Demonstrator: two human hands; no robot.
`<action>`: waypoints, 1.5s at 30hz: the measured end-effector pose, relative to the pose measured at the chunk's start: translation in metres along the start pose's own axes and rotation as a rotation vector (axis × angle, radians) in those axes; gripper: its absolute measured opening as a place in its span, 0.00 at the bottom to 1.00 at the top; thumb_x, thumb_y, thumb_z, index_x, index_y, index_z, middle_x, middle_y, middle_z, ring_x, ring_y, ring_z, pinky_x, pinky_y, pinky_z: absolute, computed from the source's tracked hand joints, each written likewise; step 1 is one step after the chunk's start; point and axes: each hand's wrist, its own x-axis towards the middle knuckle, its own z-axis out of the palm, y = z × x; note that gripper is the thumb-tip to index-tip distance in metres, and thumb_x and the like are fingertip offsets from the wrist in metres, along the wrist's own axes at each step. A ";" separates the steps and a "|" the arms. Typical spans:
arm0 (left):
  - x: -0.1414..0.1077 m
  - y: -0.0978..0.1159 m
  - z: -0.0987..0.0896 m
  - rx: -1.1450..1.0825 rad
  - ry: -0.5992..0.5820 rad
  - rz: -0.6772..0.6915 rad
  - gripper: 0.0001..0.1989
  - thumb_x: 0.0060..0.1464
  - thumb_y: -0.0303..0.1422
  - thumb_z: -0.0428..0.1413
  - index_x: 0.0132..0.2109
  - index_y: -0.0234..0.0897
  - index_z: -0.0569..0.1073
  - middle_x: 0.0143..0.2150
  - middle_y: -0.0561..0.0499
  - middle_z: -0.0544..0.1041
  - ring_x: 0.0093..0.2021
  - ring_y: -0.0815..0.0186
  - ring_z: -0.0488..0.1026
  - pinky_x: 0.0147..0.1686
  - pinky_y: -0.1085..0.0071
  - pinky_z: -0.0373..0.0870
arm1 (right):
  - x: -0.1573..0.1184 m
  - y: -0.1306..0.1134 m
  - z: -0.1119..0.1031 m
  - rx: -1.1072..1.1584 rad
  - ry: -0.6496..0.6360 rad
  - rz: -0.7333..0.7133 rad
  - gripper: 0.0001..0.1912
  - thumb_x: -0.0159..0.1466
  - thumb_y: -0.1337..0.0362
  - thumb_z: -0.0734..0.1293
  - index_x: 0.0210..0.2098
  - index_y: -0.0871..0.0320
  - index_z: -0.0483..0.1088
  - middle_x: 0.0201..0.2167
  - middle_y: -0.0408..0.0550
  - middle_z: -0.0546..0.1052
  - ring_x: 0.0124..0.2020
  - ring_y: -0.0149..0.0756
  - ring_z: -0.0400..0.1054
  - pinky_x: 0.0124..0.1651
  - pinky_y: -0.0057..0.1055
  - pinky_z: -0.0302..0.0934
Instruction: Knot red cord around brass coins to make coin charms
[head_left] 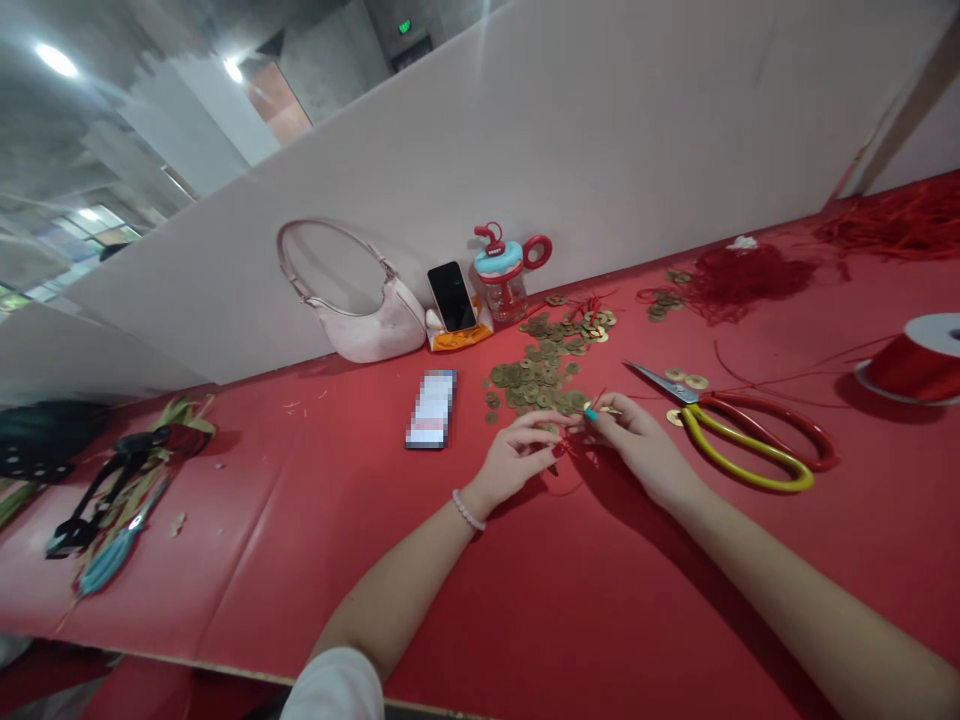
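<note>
Left hand (517,455), bracelet (469,511) at the wrist, has its fingers pinched narrow on red cord (571,450), with a coin right by the fingertips. Right hand (634,440) meets it, thumb and fingers drawn together on the cord too, a short end poking up past the thumb. All this over the middle of the worktop (360,500), between its near and far edges!

Just beyond the fingers, a pile of coins (532,380) spreads toward the far edge. To the right, scissors (686,394) lie spread, one handle yellow, one red, loose coins near the blades. Over at the right edge sits the spool (915,360), and toward the far right corner, red tangles (739,280) heap up.

Along the far edge, against the panel (600,150), stand the bag (375,330), a phone (452,297) propped on a packet (469,337), and the cup (504,280). Another phone (431,410) lies flat, left of the coins. Blue-handled shears (111,560) rest near the left end.
</note>
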 end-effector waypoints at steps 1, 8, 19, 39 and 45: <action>0.000 0.001 0.000 -0.018 0.015 -0.029 0.07 0.50 0.36 0.59 0.33 0.37 0.78 0.44 0.44 0.75 0.46 0.63 0.72 0.49 0.64 0.68 | 0.000 0.000 0.000 -0.035 -0.013 -0.010 0.14 0.56 0.52 0.65 0.30 0.53 0.58 0.32 0.47 0.77 0.32 0.37 0.72 0.36 0.34 0.66; 0.001 0.001 0.000 -0.035 0.162 -0.184 0.12 0.48 0.39 0.59 0.35 0.34 0.78 0.41 0.43 0.75 0.40 0.63 0.72 0.38 0.68 0.71 | -0.002 0.000 0.002 -0.305 -0.073 -0.233 0.14 0.56 0.55 0.64 0.39 0.54 0.61 0.32 0.46 0.74 0.34 0.36 0.70 0.40 0.35 0.65; 0.003 -0.004 -0.001 0.037 0.253 -0.194 0.10 0.48 0.35 0.58 0.35 0.33 0.78 0.43 0.43 0.75 0.37 0.66 0.72 0.35 0.70 0.71 | -0.009 -0.005 0.001 -0.615 -0.078 -0.368 0.12 0.54 0.66 0.58 0.38 0.58 0.66 0.18 0.38 0.61 0.20 0.28 0.57 0.23 0.25 0.52; 0.000 -0.009 -0.001 0.080 0.141 -0.148 0.09 0.50 0.35 0.57 0.35 0.34 0.77 0.41 0.43 0.75 0.37 0.67 0.72 0.34 0.71 0.70 | -0.002 -0.008 -0.012 -0.789 -0.114 -0.521 0.14 0.59 0.66 0.57 0.40 0.56 0.71 0.28 0.47 0.74 0.31 0.34 0.68 0.35 0.31 0.63; 0.000 -0.012 0.001 0.095 0.070 -0.133 0.12 0.51 0.38 0.56 0.35 0.34 0.77 0.43 0.43 0.72 0.36 0.68 0.70 0.33 0.72 0.69 | -0.002 -0.008 -0.008 -0.814 -0.200 -0.668 0.13 0.62 0.66 0.57 0.37 0.54 0.73 0.39 0.51 0.73 0.42 0.37 0.69 0.44 0.35 0.65</action>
